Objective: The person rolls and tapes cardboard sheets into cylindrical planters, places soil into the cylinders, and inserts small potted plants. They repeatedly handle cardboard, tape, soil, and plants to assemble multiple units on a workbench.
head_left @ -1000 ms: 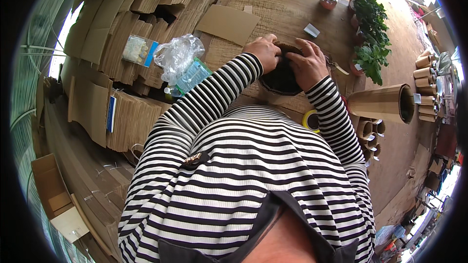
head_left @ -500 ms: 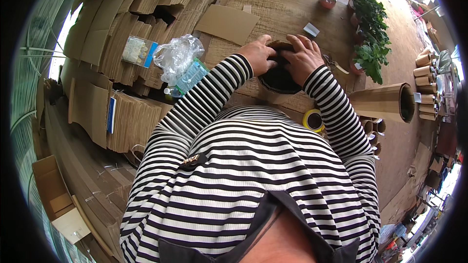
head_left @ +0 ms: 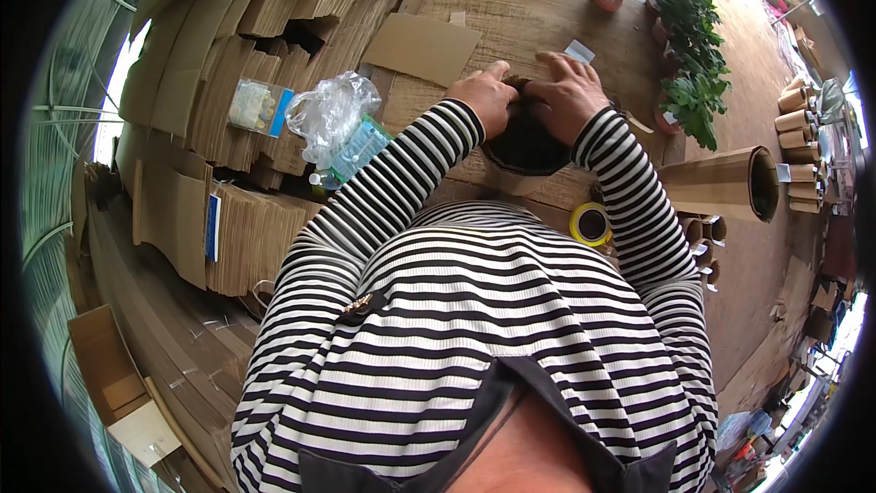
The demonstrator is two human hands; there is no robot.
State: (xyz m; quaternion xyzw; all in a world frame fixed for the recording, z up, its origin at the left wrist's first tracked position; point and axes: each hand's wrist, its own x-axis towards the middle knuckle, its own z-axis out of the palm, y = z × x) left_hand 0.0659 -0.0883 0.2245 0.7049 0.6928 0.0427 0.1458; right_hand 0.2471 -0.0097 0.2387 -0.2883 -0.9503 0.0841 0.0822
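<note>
On the wooden table before me stands a brown cardboard sleeve (head_left: 516, 183) with its wide mouth facing up; its inside is dark and what lies in it cannot be made out. My left hand (head_left: 487, 100) grips the left far side of its rim, fingers bent together. Opposite it, my right hand (head_left: 570, 99) pinches the far right rim, with the thumb toward the inside and the fingers bent over the edge. Both hands nearly meet at the far rim. A roll of yellow tape (head_left: 590, 225) lies between the sleeve and my right forearm.
Stacked flat cardboard (head_left: 260, 228) fills the left side. A clear plastic bag (head_left: 336, 114) and a bottle (head_left: 359, 150) lie beside it. A loose cardboard sheet (head_left: 422, 47) is on the table. Potted green plants (head_left: 691, 91) line the right, near a lying cardboard sleeve (head_left: 721, 184).
My left hand has shifted slightly right and my right hand's fingers have moved a little along the far rim. Both hands stay at the sleeve.
</note>
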